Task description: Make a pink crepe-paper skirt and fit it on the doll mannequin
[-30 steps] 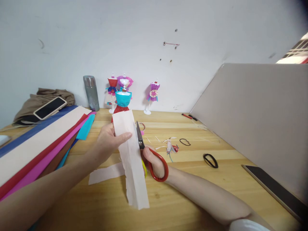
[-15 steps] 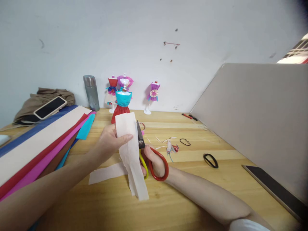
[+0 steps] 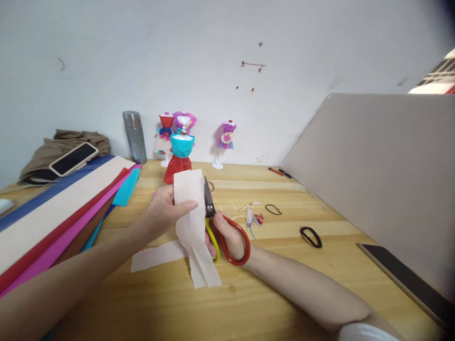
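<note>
My left hand [image 3: 172, 208] pinches a folded strip of off-white crepe paper [image 3: 192, 189], thumb across its front. The strip hangs down to the table and its lower end is creased. My right hand [image 3: 227, 232] grips scissors [image 3: 209, 209] with one red and one yellow handle. Their dark blades point up along the strip's right edge; whether they touch it I cannot tell. Another off-white strip [image 3: 158, 255] lies on the table, partly hidden behind the held paper. Behind the strip stands a small dress form [image 3: 182, 147] in a turquoise top and red skirt.
Coloured paper sheets [image 3: 67, 203] lie at the left by a phone [image 3: 74, 159] on brown cloth. A flask [image 3: 135, 137] and dressed mini forms [image 3: 227, 137] stand by the wall. Scraps [image 3: 251, 218], black bands [image 3: 311, 237] and another phone [image 3: 401, 279] are at right, beside a grey panel [image 3: 384, 175].
My left hand and the paper strip have shifted slightly right and a little down at the top. The scissors have barely moved and stay beside the strip's right edge.
</note>
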The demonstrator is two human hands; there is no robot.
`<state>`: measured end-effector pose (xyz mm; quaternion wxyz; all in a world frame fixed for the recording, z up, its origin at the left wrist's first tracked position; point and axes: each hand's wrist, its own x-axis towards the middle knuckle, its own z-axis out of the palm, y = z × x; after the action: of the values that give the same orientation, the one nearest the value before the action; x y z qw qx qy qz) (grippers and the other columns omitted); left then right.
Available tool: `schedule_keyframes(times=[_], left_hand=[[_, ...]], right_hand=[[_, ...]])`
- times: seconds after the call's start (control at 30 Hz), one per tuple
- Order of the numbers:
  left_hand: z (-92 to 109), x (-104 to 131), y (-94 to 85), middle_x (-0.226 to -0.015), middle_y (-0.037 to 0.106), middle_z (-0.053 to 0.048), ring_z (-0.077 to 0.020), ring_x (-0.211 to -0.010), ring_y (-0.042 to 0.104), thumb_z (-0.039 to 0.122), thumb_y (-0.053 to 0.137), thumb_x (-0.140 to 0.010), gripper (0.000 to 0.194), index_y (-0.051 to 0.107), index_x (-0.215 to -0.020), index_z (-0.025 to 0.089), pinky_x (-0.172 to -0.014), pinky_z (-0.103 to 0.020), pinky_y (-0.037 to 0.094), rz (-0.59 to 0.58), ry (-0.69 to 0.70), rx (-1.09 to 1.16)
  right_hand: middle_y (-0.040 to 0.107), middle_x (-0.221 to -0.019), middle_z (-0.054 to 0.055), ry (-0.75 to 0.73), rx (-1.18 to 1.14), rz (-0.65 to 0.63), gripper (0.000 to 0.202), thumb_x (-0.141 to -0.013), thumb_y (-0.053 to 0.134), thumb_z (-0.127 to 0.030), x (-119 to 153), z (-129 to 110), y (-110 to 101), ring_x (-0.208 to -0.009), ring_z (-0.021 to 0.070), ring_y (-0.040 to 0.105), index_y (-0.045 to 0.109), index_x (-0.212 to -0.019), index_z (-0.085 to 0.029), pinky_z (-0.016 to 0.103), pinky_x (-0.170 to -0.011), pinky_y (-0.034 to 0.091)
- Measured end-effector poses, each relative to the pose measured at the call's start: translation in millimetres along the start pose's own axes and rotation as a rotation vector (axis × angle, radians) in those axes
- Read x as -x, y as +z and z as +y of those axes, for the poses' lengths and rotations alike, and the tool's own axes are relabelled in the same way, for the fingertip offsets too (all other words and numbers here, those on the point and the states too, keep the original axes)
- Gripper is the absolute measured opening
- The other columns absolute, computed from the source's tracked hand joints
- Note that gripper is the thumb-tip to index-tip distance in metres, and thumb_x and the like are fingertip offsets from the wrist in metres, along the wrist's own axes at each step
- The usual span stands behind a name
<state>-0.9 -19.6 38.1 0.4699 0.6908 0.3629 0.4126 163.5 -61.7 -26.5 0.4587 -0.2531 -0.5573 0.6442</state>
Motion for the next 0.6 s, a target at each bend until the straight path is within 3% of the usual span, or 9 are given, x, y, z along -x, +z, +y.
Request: schedule_keyframes(times=[0.1,0.3,0.47,0.6], left_hand=[[0.1,-0.9,-0.6,-0.081,0.075,-0.007,-0.0227,-0.074,0.070,0.033,0.068,-0.070,0.023,0.068,-0.081,0.013,-0.064,-0.030,0.057,-0.018,-0.014,-0.004],[-2.4,-2.5,-1.5,-0.080,0.075,-0.006,-0.0234,-0.078,0.070,0.031,0.068,-0.070,0.021,0.068,-0.080,0.013,-0.068,-0.031,0.058,-0.029,0.024,-0.021],[-5.8,-2.8,-1.7,-0.085,0.076,-0.007,-0.0235,-0.079,0.070,0.031,0.067,-0.072,0.020,0.069,-0.081,0.014,-0.069,-0.031,0.058,-0.056,0.037,-0.033],[-7.7,-3.3,-3.2,-0.086,0.076,-0.008,-0.0231,-0.078,0.069,0.032,0.066,-0.071,0.024,0.070,-0.084,0.013,-0.065,-0.030,0.055,-0.041,0.026,-0.077]], right_hand=[[0.040,-0.036,-0.005,0.035,-0.013,-0.017,0.068,-0.079,0.044,-0.083,0.4,-3.8,0.7,-0.033,0.0077,0.034,0.046,-0.056,-0.019,0.022,-0.039,0.029],[0.042,-0.036,-0.004,0.005,-0.008,0.009,0.070,-0.079,0.044,-0.083,0.4,-2.5,1.0,-0.033,0.0092,0.038,0.052,-0.057,-0.017,0.022,-0.038,0.029],[0.036,-0.033,-0.006,0.041,-0.021,-0.022,0.070,-0.078,0.044,-0.084,-0.4,-3.6,0.7,-0.030,0.0063,0.028,0.042,-0.053,-0.020,0.022,-0.036,0.023],[0.038,-0.034,-0.005,0.038,-0.021,0.012,0.070,-0.078,0.044,-0.084,-0.2,0.1,-1.1,-0.031,0.0076,0.033,0.050,-0.055,-0.018,0.022,-0.036,0.025]])
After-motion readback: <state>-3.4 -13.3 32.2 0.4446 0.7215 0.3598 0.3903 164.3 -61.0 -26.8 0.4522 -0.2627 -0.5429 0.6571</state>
